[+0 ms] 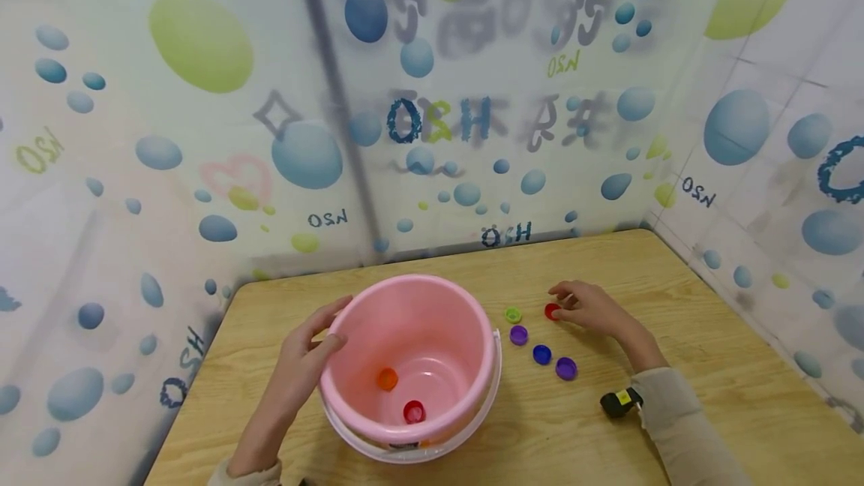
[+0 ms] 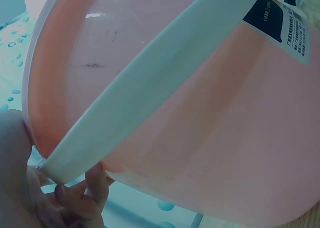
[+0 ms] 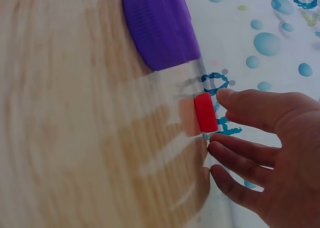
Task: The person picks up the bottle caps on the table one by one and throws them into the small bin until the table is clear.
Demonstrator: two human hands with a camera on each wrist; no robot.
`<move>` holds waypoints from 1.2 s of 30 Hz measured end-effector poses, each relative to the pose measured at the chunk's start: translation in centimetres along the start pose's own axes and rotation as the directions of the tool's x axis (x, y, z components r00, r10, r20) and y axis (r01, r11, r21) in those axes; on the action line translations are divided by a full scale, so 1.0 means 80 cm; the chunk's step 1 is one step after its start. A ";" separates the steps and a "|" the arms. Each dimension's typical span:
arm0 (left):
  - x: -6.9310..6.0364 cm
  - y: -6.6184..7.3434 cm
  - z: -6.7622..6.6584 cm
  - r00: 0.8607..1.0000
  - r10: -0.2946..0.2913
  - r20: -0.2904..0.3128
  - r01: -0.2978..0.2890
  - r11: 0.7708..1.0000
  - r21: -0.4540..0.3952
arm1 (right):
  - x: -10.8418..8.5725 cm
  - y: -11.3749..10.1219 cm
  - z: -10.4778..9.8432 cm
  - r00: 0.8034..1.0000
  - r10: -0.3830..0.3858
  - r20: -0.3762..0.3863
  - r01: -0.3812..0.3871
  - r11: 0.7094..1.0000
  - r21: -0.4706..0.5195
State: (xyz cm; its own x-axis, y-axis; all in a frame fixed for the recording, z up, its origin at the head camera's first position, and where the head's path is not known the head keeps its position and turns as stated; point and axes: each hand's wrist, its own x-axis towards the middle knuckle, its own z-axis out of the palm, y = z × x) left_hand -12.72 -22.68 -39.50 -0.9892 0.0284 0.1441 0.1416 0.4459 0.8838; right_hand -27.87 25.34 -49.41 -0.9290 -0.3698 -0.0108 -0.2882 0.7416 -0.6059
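Observation:
A pink bucket (image 1: 472, 396) with a white handle (image 2: 135, 83) stands on the table, its mouth tilted toward me. My left hand (image 1: 301, 366) grips its left rim, thumb over the edge and other fingers outside. An orange bottle cap (image 1: 387, 379) and a red cap (image 1: 414, 412) lie inside the bucket. My right hand (image 1: 594, 310) is at another red bottle cap (image 1: 552, 311) on the table. In the right wrist view, thumb and fingers spread around that red cap (image 3: 205, 112) without closing on it. A purple cap (image 3: 160, 28) looms nearer the camera.
Between bucket and right hand lie a green cap (image 1: 513, 315), a purple cap (image 1: 518, 334), a blue cap (image 1: 542, 354) and another purple cap (image 1: 566, 368). A black strap device (image 1: 617, 402) is at the right wrist. A bubble-patterned curtain (image 1: 432, 193) borders the wooden table (image 1: 729, 366).

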 end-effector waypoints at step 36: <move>0.001 0.005 -0.001 1.000 -0.021 0.004 0.021 1.000 -0.018 | -0.003 -0.003 0.008 1.000 0.009 0.001 -0.009 0.999 -0.033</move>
State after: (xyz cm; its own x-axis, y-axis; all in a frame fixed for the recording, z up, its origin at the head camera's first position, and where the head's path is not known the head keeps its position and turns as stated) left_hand -12.78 -22.56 -39.10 -0.9921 0.0221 0.1237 0.1211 0.4305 0.8944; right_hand -27.48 24.91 -49.79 -0.9313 -0.3637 -0.0173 -0.2873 0.7632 -0.5788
